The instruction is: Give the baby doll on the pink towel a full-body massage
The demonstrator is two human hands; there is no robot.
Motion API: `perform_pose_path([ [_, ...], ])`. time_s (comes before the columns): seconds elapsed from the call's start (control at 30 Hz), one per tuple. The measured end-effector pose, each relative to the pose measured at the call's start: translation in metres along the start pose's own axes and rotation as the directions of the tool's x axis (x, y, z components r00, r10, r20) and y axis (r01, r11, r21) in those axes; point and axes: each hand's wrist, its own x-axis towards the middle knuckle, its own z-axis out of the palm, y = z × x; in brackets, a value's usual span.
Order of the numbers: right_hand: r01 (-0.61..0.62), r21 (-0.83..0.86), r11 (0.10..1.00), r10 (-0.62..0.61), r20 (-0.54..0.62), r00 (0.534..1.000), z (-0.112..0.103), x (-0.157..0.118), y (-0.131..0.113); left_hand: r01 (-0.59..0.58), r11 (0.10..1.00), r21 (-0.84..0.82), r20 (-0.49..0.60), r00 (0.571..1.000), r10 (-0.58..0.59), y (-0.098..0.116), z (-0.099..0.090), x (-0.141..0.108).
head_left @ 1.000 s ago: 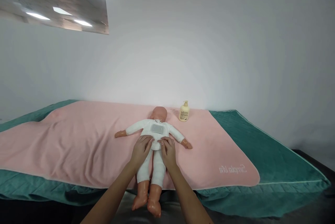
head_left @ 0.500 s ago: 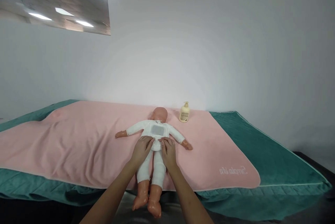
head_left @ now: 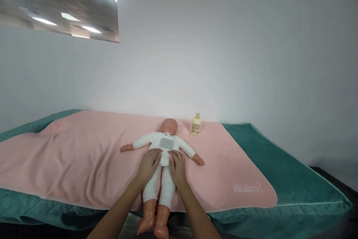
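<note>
A baby doll (head_left: 167,160) in white wrapping lies on a pink blanket (head_left: 218,172), its head toward the wall and its feet past the near edge. A grey rectangle (head_left: 166,142) shows on its torso. My left hand (head_left: 148,164) rests on the left side of the doll's lower torso, fingers laid over the white cloth. On the right side, my right hand (head_left: 178,165) lies the same way, fingers stretched toward the middle. Nothing shows gripped in either hand.
A cream pump bottle (head_left: 195,124) stands on the blanket to the right of the doll's head. Green quilted cloth (head_left: 279,172) lies under the blanket. Behind is a pale wall (head_left: 212,45), with a reflective panel (head_left: 56,4) at the upper left.
Both hands have flattened from bunched fingertips to spread fingers on the doll's lower torso. The whole view has shifted slightly, so the doll and bottle appear lower.
</note>
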Motion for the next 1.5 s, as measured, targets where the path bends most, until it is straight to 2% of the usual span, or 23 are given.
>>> perform_pose_path([
  [0.33,-0.013,0.022,1.000,0.014,-0.056,0.998,-0.002,0.003,-0.002,0.031,0.998,-0.052,-0.015,0.999,-0.032,-0.002,-0.002,0.006],
  [0.43,-0.026,0.027,0.999,0.029,-0.128,0.991,-0.003,0.024,0.001,0.034,0.998,-0.058,-0.042,0.998,-0.037,-0.009,-0.007,0.023],
  [0.53,-0.044,0.009,0.999,0.045,-0.158,0.986,0.002,0.058,0.005,0.028,0.999,-0.034,-0.057,0.998,-0.030,-0.017,-0.007,0.049],
  [0.63,-0.057,-0.041,0.998,0.052,-0.100,0.994,0.015,0.087,0.011,0.026,1.000,0.014,-0.031,0.999,-0.026,-0.023,0.002,0.073],
  [0.7,-0.069,-0.082,0.994,0.065,-0.050,0.997,0.026,0.095,0.016,0.037,0.998,0.052,-0.002,0.999,-0.037,-0.027,0.009,0.084],
  [0.8,-0.093,-0.139,0.986,0.093,-0.003,0.996,0.036,0.094,0.021,0.050,0.993,0.110,0.042,0.998,-0.055,-0.031,0.018,0.091],
  [0.97,-0.091,-0.192,0.977,0.099,0.037,0.994,0.038,0.087,0.023,0.043,0.983,0.178,0.076,0.995,-0.058,-0.033,0.023,0.088],
  [1.27,-0.069,-0.206,0.976,0.070,-0.004,0.998,0.039,0.080,0.022,0.036,0.971,0.235,0.050,0.998,-0.050,-0.031,0.028,0.083],
  [1.5,-0.061,-0.231,0.971,0.069,0.027,0.997,0.041,0.080,0.027,0.058,0.963,0.262,0.076,0.994,-0.081,-0.032,0.029,0.081],
])
